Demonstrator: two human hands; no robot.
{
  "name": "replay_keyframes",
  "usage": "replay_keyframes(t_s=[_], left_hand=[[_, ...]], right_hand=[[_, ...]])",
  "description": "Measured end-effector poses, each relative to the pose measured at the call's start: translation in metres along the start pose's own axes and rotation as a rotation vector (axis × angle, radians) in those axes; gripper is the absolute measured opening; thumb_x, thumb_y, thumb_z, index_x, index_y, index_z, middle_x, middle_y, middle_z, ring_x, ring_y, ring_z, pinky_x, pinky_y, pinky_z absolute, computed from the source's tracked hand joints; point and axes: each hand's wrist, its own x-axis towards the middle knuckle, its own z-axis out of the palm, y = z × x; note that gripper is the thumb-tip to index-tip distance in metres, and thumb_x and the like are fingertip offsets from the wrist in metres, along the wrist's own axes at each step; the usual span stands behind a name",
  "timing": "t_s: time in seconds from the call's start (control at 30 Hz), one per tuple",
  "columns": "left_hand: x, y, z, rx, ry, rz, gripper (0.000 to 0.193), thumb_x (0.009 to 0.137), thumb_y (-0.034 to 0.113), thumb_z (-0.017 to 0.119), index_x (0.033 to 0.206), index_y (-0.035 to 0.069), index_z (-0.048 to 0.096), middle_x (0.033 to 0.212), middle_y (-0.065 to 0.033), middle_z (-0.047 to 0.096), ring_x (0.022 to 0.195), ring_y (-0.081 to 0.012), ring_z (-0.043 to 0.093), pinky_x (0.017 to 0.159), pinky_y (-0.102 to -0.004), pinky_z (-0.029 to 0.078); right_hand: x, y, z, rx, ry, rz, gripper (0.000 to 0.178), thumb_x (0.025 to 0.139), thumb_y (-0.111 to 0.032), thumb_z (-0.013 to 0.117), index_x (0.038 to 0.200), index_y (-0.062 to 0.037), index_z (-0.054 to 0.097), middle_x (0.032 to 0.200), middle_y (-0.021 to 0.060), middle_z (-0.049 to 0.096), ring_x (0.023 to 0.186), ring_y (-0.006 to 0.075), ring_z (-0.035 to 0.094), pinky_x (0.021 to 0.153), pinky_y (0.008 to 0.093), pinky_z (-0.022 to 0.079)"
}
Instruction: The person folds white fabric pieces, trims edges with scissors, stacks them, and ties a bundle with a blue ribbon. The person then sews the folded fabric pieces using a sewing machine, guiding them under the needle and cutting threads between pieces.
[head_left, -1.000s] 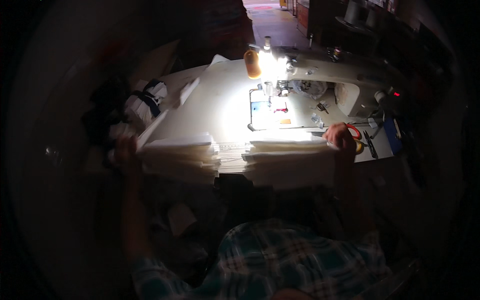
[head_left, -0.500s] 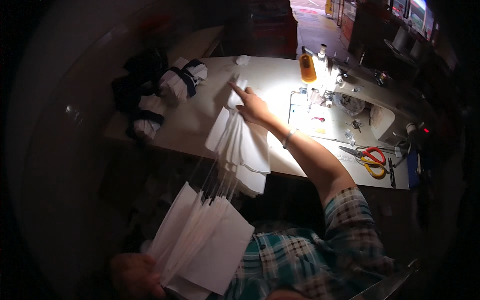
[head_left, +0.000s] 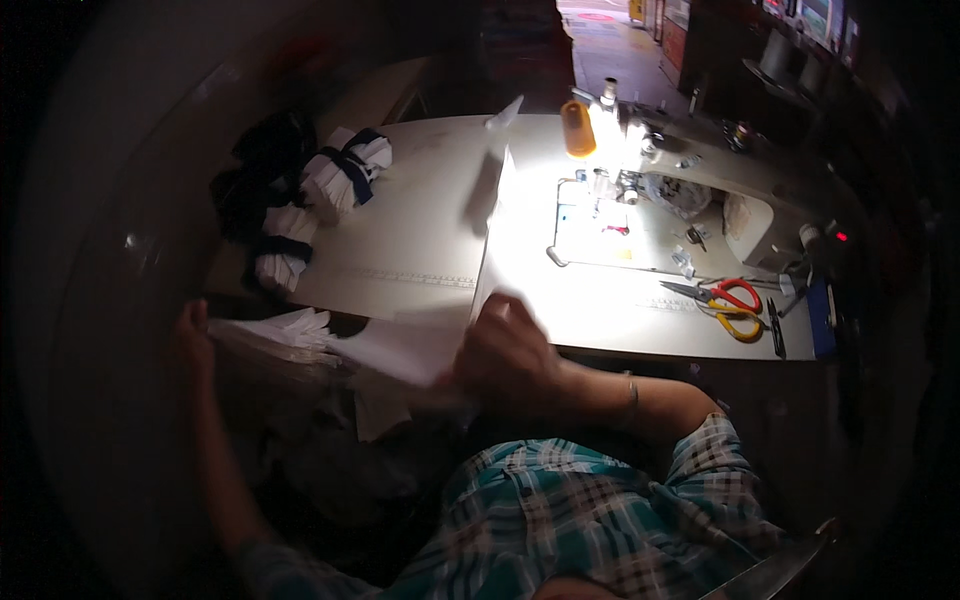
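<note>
Holds cloth (head_left: 390, 348) left of the frame's centre, pinched in left hand (head_left: 195, 332), apparently clenched in blurred right hand (head_left: 508, 352). Looks light, limp, easily creased; best taken by its ends.

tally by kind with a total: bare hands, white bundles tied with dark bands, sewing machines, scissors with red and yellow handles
Bare hands: 2 (left hand, right hand)
Tied white bundles: 2 (upper bundle, lower bundle)
Sewing machine: 1
Red-and-yellow-handled scissors: 1
Total: 6
</note>
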Motion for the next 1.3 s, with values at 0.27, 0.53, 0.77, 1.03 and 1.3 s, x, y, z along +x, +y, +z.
replay_keyframes(t_s=[0.27,0.53,0.77,1.03,1.3], left_hand=[[0.025,0.297,0.180,-0.399,-0.274,0.853,0.046,0.088,-0.004,0.048,0.132,0.010,0.053,0.131,-0.0147,0.056,0.110,-0.0326,0.060,0.095,-0.0407,0.048],[-0.082,0.457,0.170,-0.369,-0.505,1.285,0.017,0.087,0.011,0.060,0.102,0.007,0.065,0.120,-0.0058,0.061,0.105,-0.0253,0.061,0.084,-0.0379,0.049],[0.011,0.291,0.166,-0.663,-0.207,0.752,0.026,0.097,0.027,0.055,0.089,0.003,0.064,0.086,-0.0133,0.061,0.079,-0.0269,0.062,0.072,-0.0398,0.049],[-0.073,0.138,0.010,-0.534,0.508,0.673,0.035,0.100,0.043,0.046,0.097,0.011,0.060,0.081,-0.0062,0.059,0.074,-0.0181,0.059,0.069,-0.0319,0.051],[-0.215,0.081,-0.106,-0.559,0.399,0.587,0.038,0.100,0.046,0.045,0.088,0.013,0.058,0.076,-0.0038,0.059,0.057,-0.0126,0.053,0.056,-0.0284,0.050]], right_hand=[[0.008,-0.143,-0.043,0.451,-0.205,-0.143,0.027,0.081,-0.033,0.063,0.091,-0.0076,0.060,0.093,0.0089,0.056,0.089,0.0213,0.055,0.075,0.0420,0.045],[-0.014,-0.130,-0.087,0.318,-0.258,-0.097,0.021,0.082,-0.024,0.066,0.087,-0.0078,0.052,0.087,0.0075,0.054,0.078,0.0194,0.054,0.068,0.0352,0.045],[-0.043,-0.063,-0.186,-0.536,-0.146,0.722,0.024,0.082,-0.015,0.068,0.085,-0.0079,0.045,0.082,0.0063,0.052,0.069,0.0178,0.053,0.063,0.0292,0.045],[-0.101,0.103,-0.079,0.361,0.644,0.986,0.007,0.097,-0.007,0.049,0.096,-0.0050,0.056,0.085,0.0010,0.052,0.075,0.0094,0.047,0.069,0.0231,0.041],[-0.080,0.188,0.095,0.769,0.169,0.981,0.043,0.086,0.009,0.054,0.125,-0.0086,0.055,0.101,0.0031,0.057,0.081,0.0134,0.051,0.076,0.0284,0.046]])
